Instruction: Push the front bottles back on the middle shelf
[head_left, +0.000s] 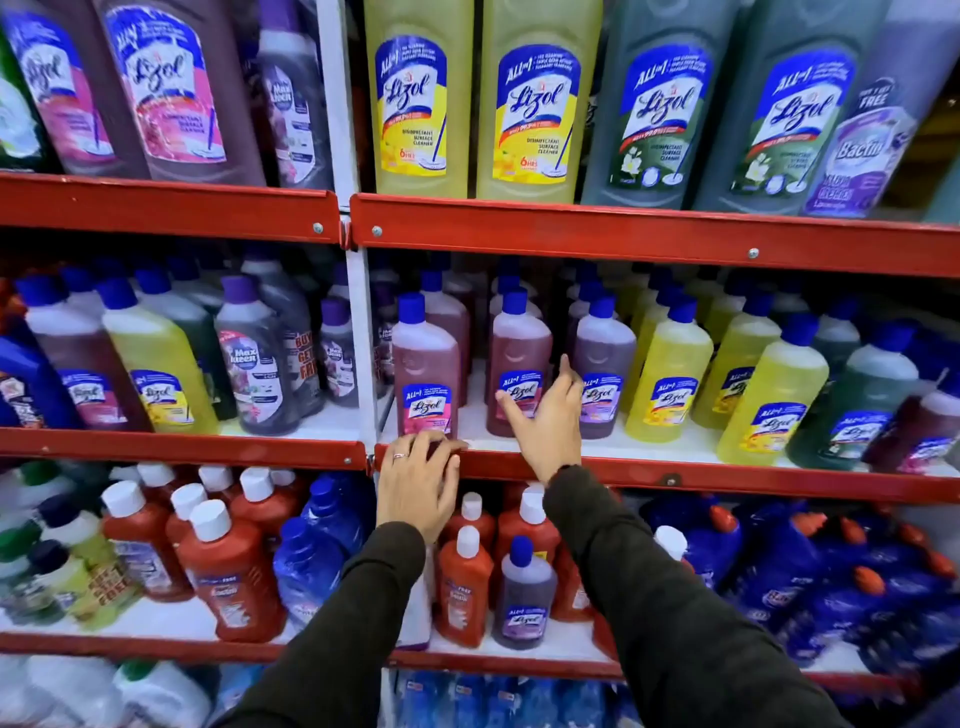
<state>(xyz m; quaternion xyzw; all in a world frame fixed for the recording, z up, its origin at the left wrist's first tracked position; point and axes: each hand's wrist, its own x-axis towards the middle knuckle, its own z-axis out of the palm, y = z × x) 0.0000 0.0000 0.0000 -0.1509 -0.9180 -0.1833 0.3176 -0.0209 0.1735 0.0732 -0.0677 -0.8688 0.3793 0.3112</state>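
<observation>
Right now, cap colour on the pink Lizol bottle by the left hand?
Blue. The pink Lizol bottle has a blue cap, clearest in the head view.

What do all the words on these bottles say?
"All in 1 Lizol Disinfectant Surface Cleaner", "6 hrs": big yellow bottle, top shelf.
"Lizol": pink bottle above the left hand; red-brown bottle by the right hand.
"Max Kleen": grey bottle, middle shelf.
"Bactin", "Free": purple bottle, top right.
"Buy", "Get", "Free": sticker.
"Lizol": small purple bottle, bottom shelf.
Smaller print everywhere is too blurred.
</observation>
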